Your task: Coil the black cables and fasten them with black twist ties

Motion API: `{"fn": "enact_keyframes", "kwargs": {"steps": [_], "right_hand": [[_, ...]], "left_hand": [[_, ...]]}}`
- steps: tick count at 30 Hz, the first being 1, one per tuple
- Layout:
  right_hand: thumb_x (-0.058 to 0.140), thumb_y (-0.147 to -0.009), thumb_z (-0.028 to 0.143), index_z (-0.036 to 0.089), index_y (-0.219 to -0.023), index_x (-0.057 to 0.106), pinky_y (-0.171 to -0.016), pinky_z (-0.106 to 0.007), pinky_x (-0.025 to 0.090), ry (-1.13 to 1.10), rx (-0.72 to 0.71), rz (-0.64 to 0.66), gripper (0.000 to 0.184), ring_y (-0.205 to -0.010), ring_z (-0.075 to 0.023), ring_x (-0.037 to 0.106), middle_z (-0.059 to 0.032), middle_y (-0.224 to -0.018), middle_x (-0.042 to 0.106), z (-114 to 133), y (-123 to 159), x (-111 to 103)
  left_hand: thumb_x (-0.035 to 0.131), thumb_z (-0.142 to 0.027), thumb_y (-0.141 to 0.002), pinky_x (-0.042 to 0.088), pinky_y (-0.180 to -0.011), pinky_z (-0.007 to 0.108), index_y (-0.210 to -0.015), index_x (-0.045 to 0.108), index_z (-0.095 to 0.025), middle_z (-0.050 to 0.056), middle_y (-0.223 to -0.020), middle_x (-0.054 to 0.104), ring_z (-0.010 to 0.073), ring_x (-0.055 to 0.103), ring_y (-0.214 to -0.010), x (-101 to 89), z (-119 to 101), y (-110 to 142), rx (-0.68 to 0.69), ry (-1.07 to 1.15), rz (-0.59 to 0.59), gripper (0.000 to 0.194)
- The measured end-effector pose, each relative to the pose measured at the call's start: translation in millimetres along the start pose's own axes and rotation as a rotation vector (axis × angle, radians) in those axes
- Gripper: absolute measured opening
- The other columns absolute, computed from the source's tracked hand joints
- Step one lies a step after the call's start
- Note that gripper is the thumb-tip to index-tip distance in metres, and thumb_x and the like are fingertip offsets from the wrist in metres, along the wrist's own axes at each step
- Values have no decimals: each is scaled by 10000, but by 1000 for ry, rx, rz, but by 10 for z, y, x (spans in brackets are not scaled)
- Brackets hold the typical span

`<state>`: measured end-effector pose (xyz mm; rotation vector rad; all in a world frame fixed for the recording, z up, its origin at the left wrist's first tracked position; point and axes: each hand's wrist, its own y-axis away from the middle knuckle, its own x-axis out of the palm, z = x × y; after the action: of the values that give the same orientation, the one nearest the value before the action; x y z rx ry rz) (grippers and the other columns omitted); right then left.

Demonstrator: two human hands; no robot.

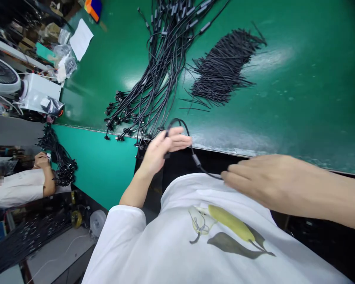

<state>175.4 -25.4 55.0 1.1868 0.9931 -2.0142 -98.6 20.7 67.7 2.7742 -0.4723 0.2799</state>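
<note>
A black cable (187, 132) with a grey cylindrical sleeve (196, 160) arcs between my two hands, just in front of the table edge. My left hand (167, 145) grips it between thumb and fingers, and the cable loops up over the fingertips. At the other side, the fingertips of my right hand (260, 179) are closed on the cable's lower run; the end there is hidden and the hand is slightly blurred. Beyond my left hand lies a big bundle of similar black cables (162, 75), with small black connectors toward me and grey sleeves at the far side.
On the green table (307, 98) lies a pile of short thin black strips (225, 65). A paper sheet (81, 39) and an orange-and-blue object (94, 8) are at the far left. Left stands a fan (2, 75); a co-worker (23, 183) sits beside another cable bundle (59, 157).
</note>
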Motion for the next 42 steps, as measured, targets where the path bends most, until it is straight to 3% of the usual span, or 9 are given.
{"fn": "enact_keyframes", "kwargs": {"steps": [5, 9, 13, 17, 20, 25, 29, 33, 42], "right_hand": [[451, -996, 406, 208, -796, 657, -584, -286, 317, -215, 235, -141, 348, -637, -142, 502, -17, -732, 602, -142, -473, -120], [626, -857, 577, 194, -948, 632, -737, -305, 456, -813, 620, -422, 394, -818, -180, 567, -50, -855, 607, -282, -537, 211], [649, -853, 526, 191, -768, 535, -501, -219, 350, -1478, 893, -598, 364, -511, -81, 338, 60, -579, 353, -117, -546, 511], [753, -773, 440, 191, -771, 515, -399, -169, 163, -1681, 1060, -819, 345, -478, -43, 172, 87, -589, 269, 18, -619, 546], [748, -792, 493, 215, -869, 531, -398, -159, 257, -1690, 1029, -871, 361, -492, -55, 273, 74, -633, 310, 52, -674, 556], [558, -884, 681, 239, -858, 463, -430, -192, 397, -1564, 929, -776, 453, -569, -96, 463, 41, -692, 403, 87, -647, 645], [474, -923, 688, 245, -1074, 499, -536, -225, 504, -1343, 881, -607, 469, -677, -114, 578, -26, -932, 610, 127, -569, 690], [530, -909, 666, 218, -1037, 560, -636, -261, 548, -1236, 704, -432, 467, -883, -184, 666, -64, -954, 669, 130, -526, 707], [550, -822, 768, 222, -838, 499, -501, -258, 535, -1651, 789, -382, 549, -542, -153, 629, 52, -556, 461, 24, -496, 612]], "left_hand": [[617, -512, -904, 497, -749, 296, -969, 675, -164, 0, -621, 578, 132, 579, -637, 292, 153, 33, -93, -137, 359, 359], [625, -511, -900, 443, -601, 255, -849, 594, -179, -97, -505, 330, 62, 326, -432, 360, 158, -29, -29, 135, 205, 338], [656, -571, -856, 497, -746, 298, -761, 537, -176, -56, -576, 453, 93, 512, -550, 437, 298, -124, -113, 187, 143, 423], [627, -604, -861, 502, -777, 303, -727, 475, -184, -69, -597, 408, 86, 494, -575, 550, 529, -172, -133, 203, -34, 466], [578, -613, -888, 483, -693, 276, -722, 441, -193, -90, -574, 324, 69, 405, -513, 591, 657, -174, -90, 181, -103, 473], [613, -674, -825, 464, -669, 276, -873, 467, -199, -82, -637, 396, 79, 424, -552, 503, 722, -160, -21, -61, 65, 499], [823, -445, -699, 366, -592, 240, -1136, 482, -187, -68, -727, 455, 92, 430, -616, 409, 676, -135, -123, -495, 195, 611], [737, -306, -745, 379, -618, 268, -936, 526, -172, -31, -741, 487, 130, 485, -678, 423, 712, -94, -173, -697, 282, 315], [680, -556, -804, 436, -706, 297, -769, 502, -184, -38, -681, 493, 105, 491, -662, 401, 708, -107, -413, 6, 428, 414]]}}
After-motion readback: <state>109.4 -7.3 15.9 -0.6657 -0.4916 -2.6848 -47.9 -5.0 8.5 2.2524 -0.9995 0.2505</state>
